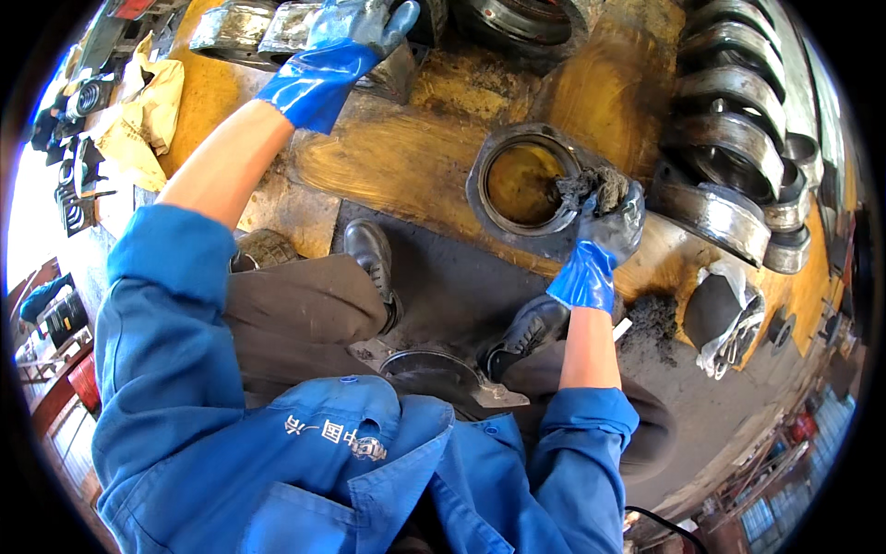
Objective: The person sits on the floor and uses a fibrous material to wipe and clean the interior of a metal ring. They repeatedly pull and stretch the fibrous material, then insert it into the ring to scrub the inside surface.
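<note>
My left hand [355,28], in a blue rubber glove, reaches to the far edge of the view over a row of metal housings. Its thumb stands apart from the fingers, and the fingertips are partly cut off. Under it is a grimy metal housing [392,74]; whether the glove touches it I cannot tell. My right hand [616,222], its glove blackened, is closed on a dirty, dark rag [604,189]. The rag hangs at the right rim of a flanged bearing housing [475,180], a round bore in a dark plate lying flat on the yellow-brown work surface.
Several metal housings [729,148] stand in a row at the right. A larger ring [526,23] lies at the far side. Yellow cloth [138,115] is at the left. Right of me are a dark heap of shavings or grit [651,328] and a white plastic bag [734,314].
</note>
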Demonstrator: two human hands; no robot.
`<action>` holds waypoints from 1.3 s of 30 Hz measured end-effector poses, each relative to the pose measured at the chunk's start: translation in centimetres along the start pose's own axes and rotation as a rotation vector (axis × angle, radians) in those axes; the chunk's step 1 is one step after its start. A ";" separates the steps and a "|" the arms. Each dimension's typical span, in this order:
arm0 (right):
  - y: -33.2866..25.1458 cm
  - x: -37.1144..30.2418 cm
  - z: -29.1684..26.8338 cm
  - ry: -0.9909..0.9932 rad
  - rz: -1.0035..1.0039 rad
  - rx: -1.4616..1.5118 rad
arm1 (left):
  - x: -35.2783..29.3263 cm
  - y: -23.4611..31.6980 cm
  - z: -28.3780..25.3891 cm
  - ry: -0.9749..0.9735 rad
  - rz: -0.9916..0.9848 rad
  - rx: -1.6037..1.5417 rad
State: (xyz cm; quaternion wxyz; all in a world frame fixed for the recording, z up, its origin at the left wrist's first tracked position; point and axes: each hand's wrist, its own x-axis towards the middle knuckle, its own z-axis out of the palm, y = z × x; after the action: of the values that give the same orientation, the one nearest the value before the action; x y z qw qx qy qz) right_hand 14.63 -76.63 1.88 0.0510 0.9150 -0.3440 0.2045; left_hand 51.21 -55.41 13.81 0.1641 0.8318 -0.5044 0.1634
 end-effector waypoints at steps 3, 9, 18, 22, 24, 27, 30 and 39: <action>-3.8 2.0 -1.3 -0.113 0.186 0.122 | 0.1 -0.9 -1.0 -0.001 0.065 0.054; -6.6 3.9 1.3 -0.164 0.076 0.134 | -0.6 -1.8 -2.0 -0.021 0.104 0.080; -16.8 6.4 5.6 -0.272 -0.358 0.362 | -1.8 -3.8 -4.0 -0.044 0.080 0.127; -13.7 8.2 2.4 -0.661 -0.360 0.118 | -2.1 -3.8 -4.0 -0.067 0.062 0.146; -10.6 7.2 2.1 -0.585 -0.283 0.113 | -2.6 -4.2 -5.5 -0.047 0.056 0.218; -1.6 3.6 0.0 -0.366 -0.279 0.143 | -2.4 -3.8 -2.7 0.009 0.097 0.167; -3.0 3.9 1.9 0.033 -0.213 0.458 | -2.8 -4.4 -4.2 0.055 0.082 0.162; -15.2 4.4 8.9 -0.366 -0.304 0.744 | -3.2 -4.6 -5.2 0.132 0.119 0.162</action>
State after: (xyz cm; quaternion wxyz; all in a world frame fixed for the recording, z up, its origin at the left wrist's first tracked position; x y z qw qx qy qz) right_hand 30.53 -69.87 -3.76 -0.3141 0.9324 -0.1118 0.1393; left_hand 53.41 -48.62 16.51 0.1192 0.7983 -0.5262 0.2676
